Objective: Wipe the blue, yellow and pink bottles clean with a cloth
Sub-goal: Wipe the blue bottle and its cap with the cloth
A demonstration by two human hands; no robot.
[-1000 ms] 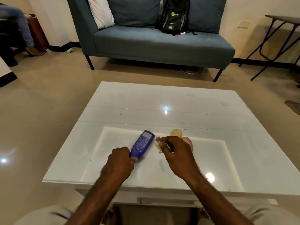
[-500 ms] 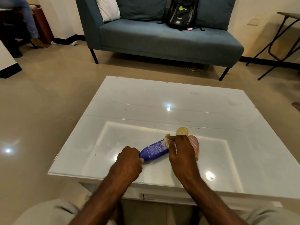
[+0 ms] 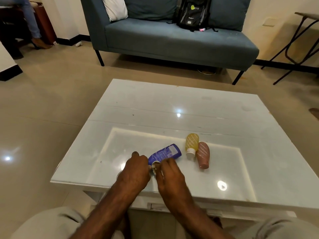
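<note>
A blue bottle [image 3: 165, 153] lies on its side on the white glass table [image 3: 189, 107], its cap end towards me. My left hand [image 3: 136, 169] grips that near end. My right hand [image 3: 170, 176] pinches a small whitish cloth [image 3: 154, 168] against the bottle's near end, just beside the left hand. The cloth is mostly hidden between my fingers. To the right lie a yellow bottle [image 3: 191, 143] and a pink bottle [image 3: 203, 156], side by side and touching, caps pointing towards me.
A blue-grey sofa [image 3: 172, 40] with a black backpack [image 3: 193, 12] and a white pillow stands beyond the table. A folding table's legs [image 3: 296, 42] are at the far right. A seated person's leg [image 3: 32, 26] shows at the far left.
My right hand with the cloth has slid from the bottle's far end down to its cap end, uncovering the yellow and pink bottles. The blue bottle turned to point farther right.
</note>
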